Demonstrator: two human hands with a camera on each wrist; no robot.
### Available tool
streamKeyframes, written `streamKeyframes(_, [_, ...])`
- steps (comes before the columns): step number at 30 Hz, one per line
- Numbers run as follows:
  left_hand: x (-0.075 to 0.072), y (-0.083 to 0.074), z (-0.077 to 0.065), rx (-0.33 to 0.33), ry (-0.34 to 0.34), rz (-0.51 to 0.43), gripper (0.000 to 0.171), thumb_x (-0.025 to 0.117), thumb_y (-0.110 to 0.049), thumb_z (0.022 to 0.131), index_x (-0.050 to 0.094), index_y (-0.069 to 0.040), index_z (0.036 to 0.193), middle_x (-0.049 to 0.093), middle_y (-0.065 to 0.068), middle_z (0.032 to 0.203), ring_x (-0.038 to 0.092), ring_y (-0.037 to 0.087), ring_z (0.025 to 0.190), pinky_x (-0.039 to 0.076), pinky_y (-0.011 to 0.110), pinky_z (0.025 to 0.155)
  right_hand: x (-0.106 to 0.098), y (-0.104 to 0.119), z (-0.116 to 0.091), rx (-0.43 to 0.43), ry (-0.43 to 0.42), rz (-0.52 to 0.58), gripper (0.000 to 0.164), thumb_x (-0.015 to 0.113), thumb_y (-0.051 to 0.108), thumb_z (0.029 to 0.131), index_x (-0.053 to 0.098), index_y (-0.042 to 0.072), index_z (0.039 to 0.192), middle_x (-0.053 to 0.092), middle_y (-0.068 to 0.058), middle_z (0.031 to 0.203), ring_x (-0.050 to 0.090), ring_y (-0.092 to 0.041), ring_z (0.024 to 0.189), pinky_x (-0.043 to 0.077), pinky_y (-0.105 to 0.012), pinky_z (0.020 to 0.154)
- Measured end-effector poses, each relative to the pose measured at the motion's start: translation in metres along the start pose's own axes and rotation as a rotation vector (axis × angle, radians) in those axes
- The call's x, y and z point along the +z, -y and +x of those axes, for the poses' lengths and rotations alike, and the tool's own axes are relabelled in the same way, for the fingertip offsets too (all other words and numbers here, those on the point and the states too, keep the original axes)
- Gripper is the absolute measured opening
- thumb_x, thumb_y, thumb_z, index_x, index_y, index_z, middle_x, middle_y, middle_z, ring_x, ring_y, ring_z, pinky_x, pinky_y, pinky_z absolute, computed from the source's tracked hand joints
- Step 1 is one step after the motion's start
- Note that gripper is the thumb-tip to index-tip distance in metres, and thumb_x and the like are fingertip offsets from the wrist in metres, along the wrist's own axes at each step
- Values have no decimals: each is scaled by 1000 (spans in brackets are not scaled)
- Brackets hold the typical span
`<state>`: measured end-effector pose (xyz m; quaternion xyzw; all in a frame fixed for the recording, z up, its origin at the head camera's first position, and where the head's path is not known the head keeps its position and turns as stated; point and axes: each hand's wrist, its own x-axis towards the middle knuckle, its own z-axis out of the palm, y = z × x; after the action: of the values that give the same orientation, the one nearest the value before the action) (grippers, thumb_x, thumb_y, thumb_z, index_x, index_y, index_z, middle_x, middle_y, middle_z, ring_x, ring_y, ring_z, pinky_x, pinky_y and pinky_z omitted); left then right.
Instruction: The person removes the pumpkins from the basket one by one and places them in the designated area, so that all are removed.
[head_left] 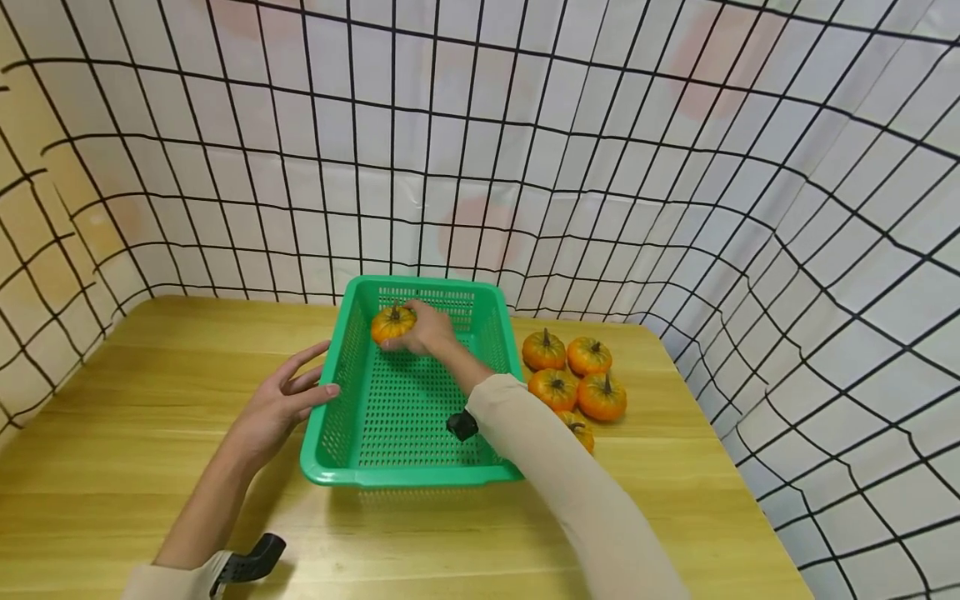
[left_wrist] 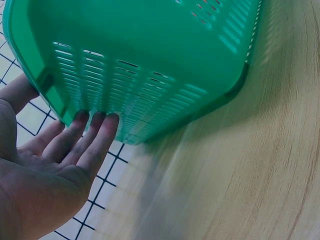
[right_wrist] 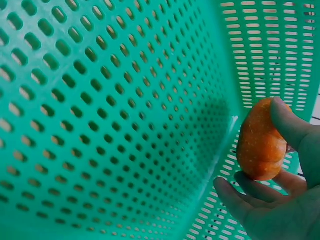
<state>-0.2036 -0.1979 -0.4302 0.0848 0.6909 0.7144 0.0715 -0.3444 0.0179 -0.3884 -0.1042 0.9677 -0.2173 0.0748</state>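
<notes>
A green plastic basket (head_left: 405, 477) with slotted walls and a perforated floor stands on the wooden table. My right hand (head_left: 427, 327) holds a small orange pumpkin (head_left: 392, 326) inside the basket, near its far left corner. In the right wrist view, the thumb and fingers grip the pumpkin (right_wrist: 261, 142) from opposite sides, above the basket floor (right_wrist: 115, 120). My left hand (head_left: 281, 404) holds the basket's left rim. Its thumb hooks over the edge while the fingertips (left_wrist: 107, 125) lie against the slotted outer wall (left_wrist: 125, 80).
Several more small pumpkins (head_left: 577, 377) sit grouped on the table (head_left: 675, 500) just right of the basket. The right sleeve partly covers the nearest one (head_left: 579, 429). A black wire grid (head_left: 480, 158) over pale sheeting encloses the table's back and sides.
</notes>
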Motion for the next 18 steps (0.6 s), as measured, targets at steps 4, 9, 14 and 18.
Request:
streamKeyframes(4, [-1, -1, -1, 8, 0, -7, 73, 65, -15, 100, 27, -19, 161, 36, 27, 159, 64, 17, 122, 54, 28, 95, -10, 4, -3, -16, 2, -3, 81, 82, 47, 83, 48, 18, 150, 57, -7, 146, 52, -30, 133, 45, -43, 111])
streamKeyframes(9, [0, -1, -3, 2, -6, -10, 73, 66, -14, 99, 27, -19, 161, 37, 27, 159, 64, 16, 122, 54, 29, 95, -22, 9, -9, -15, 14, -10, 82, 82, 47, 83, 46, 20, 152, 55, -8, 148, 50, -31, 136, 45, -46, 111])
streamKeyframes(14, [0, 0, -1, -2, -6, -9, 74, 66, -15, 99, 27, -19, 161, 37, 27, 159, 64, 17, 122, 54, 29, 95, -36, 11, -17, -32, 19, 7, 82, 81, 46, 85, 44, 21, 153, 54, -10, 148, 49, -32, 136, 45, -48, 110])
streamKeyframes(18, [-1, 0, 1, 2, -2, -16, 74, 66, -15, 99, 27, -19, 161, 36, 27, 159, 65, 18, 122, 55, 30, 95, -48, 9, -24, -71, 26, 7, 82, 80, 46, 86, 43, 20, 154, 54, -10, 147, 50, -33, 134, 45, -48, 109])
